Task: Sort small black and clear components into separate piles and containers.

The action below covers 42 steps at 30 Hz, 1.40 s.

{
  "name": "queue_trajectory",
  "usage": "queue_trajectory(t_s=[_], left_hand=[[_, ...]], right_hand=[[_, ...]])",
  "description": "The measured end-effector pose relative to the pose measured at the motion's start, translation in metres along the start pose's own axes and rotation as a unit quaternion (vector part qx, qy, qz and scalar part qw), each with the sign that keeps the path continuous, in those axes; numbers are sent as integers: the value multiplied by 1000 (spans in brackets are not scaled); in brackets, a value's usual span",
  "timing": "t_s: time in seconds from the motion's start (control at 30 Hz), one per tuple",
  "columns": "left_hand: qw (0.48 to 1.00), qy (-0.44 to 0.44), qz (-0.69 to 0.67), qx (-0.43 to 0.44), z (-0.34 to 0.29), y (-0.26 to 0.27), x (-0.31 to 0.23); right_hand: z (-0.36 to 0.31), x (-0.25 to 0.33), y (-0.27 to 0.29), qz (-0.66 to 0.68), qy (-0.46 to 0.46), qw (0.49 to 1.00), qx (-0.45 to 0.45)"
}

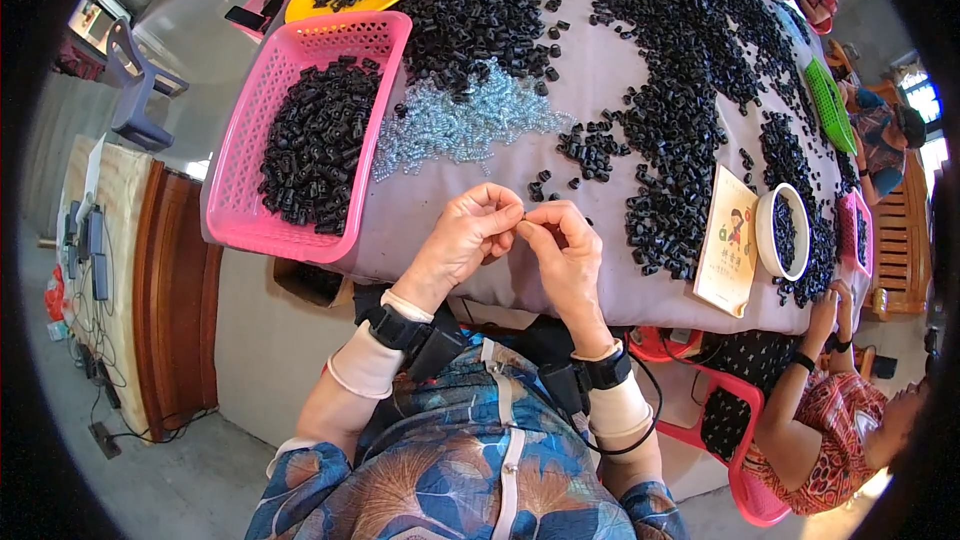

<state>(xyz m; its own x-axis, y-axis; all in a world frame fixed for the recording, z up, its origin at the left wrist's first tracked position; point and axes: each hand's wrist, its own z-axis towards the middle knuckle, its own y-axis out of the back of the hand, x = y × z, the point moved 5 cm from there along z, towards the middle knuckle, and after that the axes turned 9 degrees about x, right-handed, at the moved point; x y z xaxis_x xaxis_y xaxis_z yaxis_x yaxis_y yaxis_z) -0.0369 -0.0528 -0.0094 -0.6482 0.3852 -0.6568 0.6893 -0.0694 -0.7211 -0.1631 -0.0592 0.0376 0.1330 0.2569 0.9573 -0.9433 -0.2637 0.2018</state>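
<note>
Both hands meet over the near edge of the cloth-covered table (600, 285). My left hand (462, 240) and my right hand (568, 258) are closed, thumb and fingertips pinched together and almost touching. A tiny dark bit shows between the fingertips, too small to name. Just beyond the hands lies a heap of small clear bluish ribbed pieces (465, 120), spring-like in shape. To the left stands a pink perforated basket (243, 145) holding many small black plastic parts (325, 135). A few loose black parts (540, 183) rest just ahead of my right hand.
Further black heaps (480, 5) (680, 155) cover the table. A yellow plate (300, 6) stands far left. Rightward are a booklet (725, 245), a white bowl (766, 240) and a green basket (825, 105). A co-worker's hands (836, 310) are at the right edge; others sit beyond.
</note>
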Motion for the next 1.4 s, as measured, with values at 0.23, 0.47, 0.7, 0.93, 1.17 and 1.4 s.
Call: queue_trajectory(t_s=[0.23, 0.47, 0.7, 0.93, 1.17, 1.4], left_hand=[[999, 8, 39, 13, 4, -3, 0], [999, 28, -1, 22, 6, -3, 1], [999, 30, 9, 39, 13, -9, 5], [999, 30, 15, 15, 10, -10, 5], [1000, 9, 9, 16, 11, -12, 7], [1000, 8, 5, 7, 10, -11, 7]], right_hand=[[-4, -14, 4, 57, -102, 993, -8], [5, -4, 62, -109, -60, 990, -64], [-3, -12, 74, -252, -74, 965, 5], [-2, -10, 56, -345, -35, 937, 46], [-2, -16, 37, 58, -130, 989, -23], [1, -8, 20, 80, -128, 988, -17]])
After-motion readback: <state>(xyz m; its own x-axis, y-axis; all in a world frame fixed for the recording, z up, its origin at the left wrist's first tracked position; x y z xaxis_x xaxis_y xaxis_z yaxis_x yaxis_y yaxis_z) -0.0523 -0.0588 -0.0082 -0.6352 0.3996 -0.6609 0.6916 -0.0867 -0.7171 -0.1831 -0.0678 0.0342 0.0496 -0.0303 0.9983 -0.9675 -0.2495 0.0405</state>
